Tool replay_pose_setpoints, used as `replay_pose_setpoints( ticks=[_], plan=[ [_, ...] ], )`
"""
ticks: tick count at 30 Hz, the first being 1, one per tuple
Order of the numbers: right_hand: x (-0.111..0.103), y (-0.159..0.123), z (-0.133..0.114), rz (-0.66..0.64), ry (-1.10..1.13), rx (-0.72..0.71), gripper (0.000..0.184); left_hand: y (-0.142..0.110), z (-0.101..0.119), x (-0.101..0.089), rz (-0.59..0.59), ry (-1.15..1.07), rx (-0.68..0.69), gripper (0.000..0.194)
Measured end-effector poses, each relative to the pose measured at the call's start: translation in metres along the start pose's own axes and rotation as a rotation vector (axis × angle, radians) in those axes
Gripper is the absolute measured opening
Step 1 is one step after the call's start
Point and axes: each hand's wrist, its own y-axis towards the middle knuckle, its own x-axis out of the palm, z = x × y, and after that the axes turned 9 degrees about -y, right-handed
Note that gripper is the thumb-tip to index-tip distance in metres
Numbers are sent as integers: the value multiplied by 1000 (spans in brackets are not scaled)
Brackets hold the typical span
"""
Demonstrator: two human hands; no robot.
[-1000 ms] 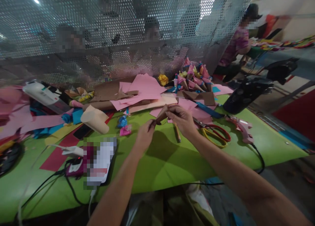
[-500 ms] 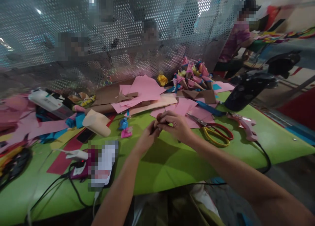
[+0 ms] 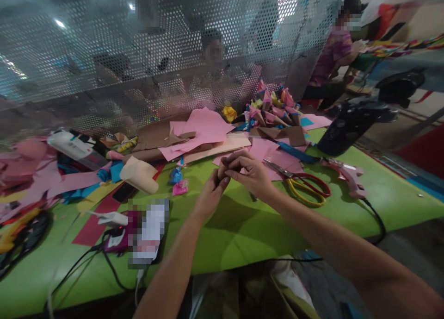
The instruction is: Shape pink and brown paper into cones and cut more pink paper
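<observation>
Head view: at mid-frame, over the green surface, the left hand and right hand grip a brown paper piece between curled fingers — light, even pressure should suit it, avoiding stray creases.

— What is being borne by the green table along its far edge?
— Brown paper is being partly covered by pink sheets, and a heap of small paper cones is being supported toward the far right corner.
— And by the right edge?
— A black cylindrical object is being held up there, and a pink glue gun is being supported nearer, beside red-and-yellow-handled scissors.
— Toward the near edge, on the left?
— A pale phone is being supported beside a purple charging block.
</observation>
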Motion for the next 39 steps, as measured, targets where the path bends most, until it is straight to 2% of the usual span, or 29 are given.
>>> replay_pose_setpoints(
  ticks=[6, 15, 20, 24, 28, 32, 39],
  plan=[
    [-2, 0, -4, -2, -25, -3, 12, -1, 0, 2, 12, 43, 72, 26],
    [-5, 1, -2, 10, -18, -16, 5, -2, -10, 1, 56, 41, 98, 31],
    [-9, 3, 0, -14, 4, -26, 16, -2, -13, 0, 56, 21, 116, 33],
    [-7, 2, 1, -38, -12, -39, 9, 0, -11, 0, 45, 20, 131, 37],
    [-5, 2, 1, -39, -40, -11, 10, 0, -10, 1, 70, 81, 109, 39],
    [-5, 3, 0, -16, -3, 3, 11, -2, -4, 1, 41, 161, 103, 38],
    [-2, 3, 4, -12, -20, 46, 16, -3, 3, 1, 63, 413, 52, 25]
  ],
)
